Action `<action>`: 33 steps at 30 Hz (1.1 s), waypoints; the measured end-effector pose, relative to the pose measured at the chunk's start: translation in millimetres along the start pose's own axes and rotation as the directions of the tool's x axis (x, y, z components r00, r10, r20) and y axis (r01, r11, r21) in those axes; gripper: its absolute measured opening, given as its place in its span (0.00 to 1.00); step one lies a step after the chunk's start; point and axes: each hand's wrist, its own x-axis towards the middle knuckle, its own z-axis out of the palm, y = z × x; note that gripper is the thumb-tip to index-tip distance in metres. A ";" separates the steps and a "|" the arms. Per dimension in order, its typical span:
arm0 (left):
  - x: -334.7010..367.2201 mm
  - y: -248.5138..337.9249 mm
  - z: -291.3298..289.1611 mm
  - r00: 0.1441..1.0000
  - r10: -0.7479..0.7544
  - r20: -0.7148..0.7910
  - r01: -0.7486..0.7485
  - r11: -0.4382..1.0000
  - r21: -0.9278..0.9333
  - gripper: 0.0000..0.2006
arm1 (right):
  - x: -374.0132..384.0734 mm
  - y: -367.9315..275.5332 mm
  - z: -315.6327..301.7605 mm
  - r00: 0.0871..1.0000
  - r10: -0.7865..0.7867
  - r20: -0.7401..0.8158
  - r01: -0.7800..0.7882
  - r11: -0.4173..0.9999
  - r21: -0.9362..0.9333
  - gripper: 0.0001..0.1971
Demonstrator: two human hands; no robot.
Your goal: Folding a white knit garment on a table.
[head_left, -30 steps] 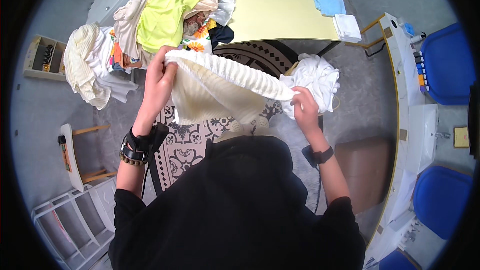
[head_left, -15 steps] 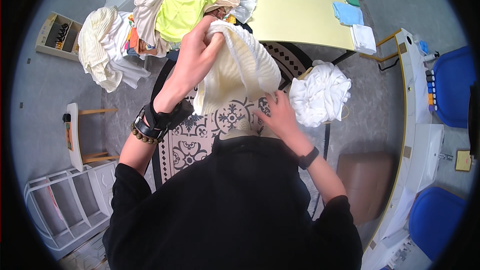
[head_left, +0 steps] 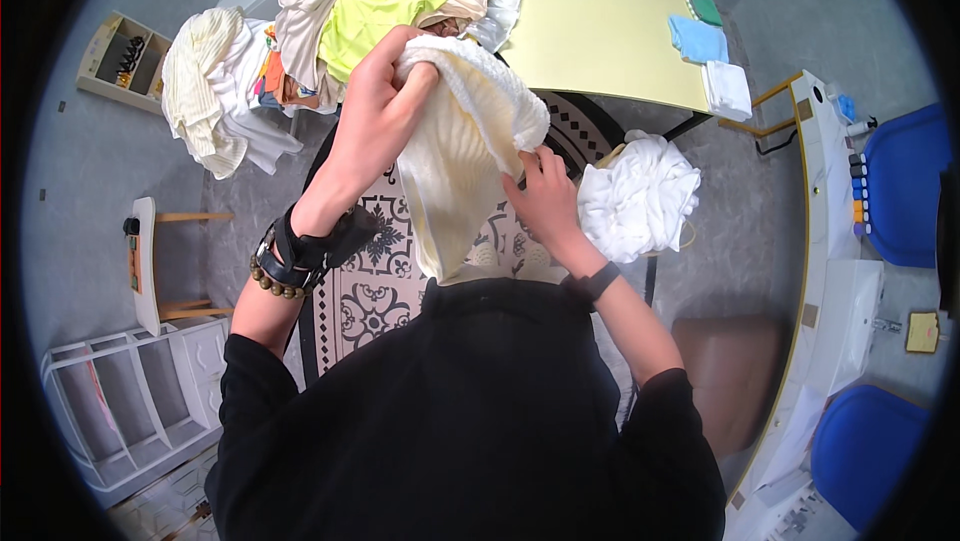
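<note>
A cream, ribbed towel (head_left: pixel 460 141) hangs in front of my body, its thick upper edge bunched. My left hand (head_left: pixel 385 106), with a black strap and a beaded bracelet on the wrist, is closed around the upper left of it, the thumb hooked over the edge. Lower on the right side, my right hand (head_left: pixel 545 196) has its fingertips closed on the towel's edge. The lower end of the cloth drops toward my waist, over the patterned rug (head_left: pixel 375 296).
Ahead stands a pale yellow table (head_left: pixel 600 36) bearing a heap of clothes (head_left: pixel 385 11) and folded blue (head_left: pixel 698 39), green and white cloths. A basket of white fabric (head_left: pixel 640 196) sits to the right, near a brown stool (head_left: pixel 730 371). White shelving (head_left: pixel 130 401) stands left.
My right hand has risen slightly and closed on the towel's right edge. The towel now hangs longer and narrower, its lower end nearer my body.
</note>
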 end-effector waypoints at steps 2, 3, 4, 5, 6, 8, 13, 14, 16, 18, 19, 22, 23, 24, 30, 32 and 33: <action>-3.4 0.1 -3.3 1.000 0.013 0.002 -0.013 1.000 0.016 0.07 | 5.2 10.5 4.4 1.000 -0.007 -0.001 0.007 1.000 -0.004 0.13; -4.3 -1.5 -7.4 1.000 0.022 0.004 -0.023 0.999 0.036 0.07 | 7.5 15.0 4.8 1.000 -0.011 0.000 0.011 1.000 -0.004 0.12; -4.6 -4.7 -11.8 1.000 0.024 -0.003 -0.024 0.999 0.035 0.07 | 10.0 20.8 -0.5 1.000 -0.018 0.002 0.018 1.000 -0.005 0.12; -4.8 -8.5 -17.0 1.000 0.008 -0.028 -0.007 1.000 0.018 0.07 | 12.7 29.3 -9.8 0.998 -0.061 0.000 0.061 0.998 -0.024 0.12; -5.8 -13.1 -22.0 0.998 -0.012 -0.054 0.012 1.000 0.001 0.06 | 14.9 37.0 -20.4 0.995 -0.103 0.001 0.103 0.994 -0.042 0.11; -5.4 -24.8 -38.8 0.997 -0.020 -0.070 0.023 0.999 0.039 0.06 | 21.0 42.7 -47.8 0.980 -0.184 0.069 0.188 0.980 -0.059 0.11; -13.5 -38.7 -49.6 0.997 -0.055 -0.062 0.063 0.989 0.134 0.06 | 31.5 52.5 -105.3 0.950 -0.239 0.200 0.271 0.950 -0.152 0.10; -15.6 -42.2 -50.4 0.996 -0.064 -0.067 0.073 0.988 0.139 0.07 | 33.6 55.7 -114.4 0.939 -0.277 0.206 0.311 0.938 -0.156 0.09; -17.8 -48.5 -53.2 0.995 -0.081 -0.057 0.088 0.989 0.120 0.07 | 38.0 54.9 -131.2 0.927 -0.322 0.193 0.356 0.917 -0.179 0.05; -17.4 -58.7 -56.9 0.995 -0.090 -0.037 0.094 0.988 0.124 0.07 | 40.6 53.0 -148.4 0.921 -0.323 0.220 0.369 0.904 -0.217 0.04; -17.0 -61.9 -57.3 0.996 -0.084 -0.034 0.087 0.989 0.115 0.07 | 40.2 52.7 -154.5 0.914 -0.321 0.246 0.379 0.892 -0.245 0.04; -17.8 -64.6 -53.7 0.998 -0.056 -0.009 0.056 0.992 0.117 0.07 | 36.8 53.4 -164.2 0.891 -0.341 0.299 0.414 0.880 -0.231 0.05; -16.8 -64.9 -53.6 0.999 -0.050 -0.003 0.050 0.993 0.110 0.07 | 35.8 53.5 -166.8 0.863 -0.375 0.339 0.458 0.864 -0.210 0.06; -17.0 -65.2 -53.8 0.999 -0.039 0.010 0.038 0.996 0.083 0.07 | 34.1 51.4 -169.4 0.840 -0.393 0.374 0.488 0.849 -0.202 0.07; -18.5 -60.4 -54.0 0.991 -0.033 0.126 0.024 0.997 0.074 0.08 | 30.4 46.2 -182.3 0.828 -0.237 0.508 0.437 0.840 -0.320 0.13; -19.1 -59.9 -52.9 0.990 -0.035 0.136 0.027 0.998 0.058 0.08 | 33.6 39.5 -192.5 0.822 -0.180 0.540 0.418 0.834 -0.359 0.15; -19.7 -61.1 -53.3 0.989 -0.045 0.142 0.038 0.998 0.047 0.07 | 34.6 35.6 -197.2 0.810 -0.126 0.573 0.404 0.828 -0.388 0.18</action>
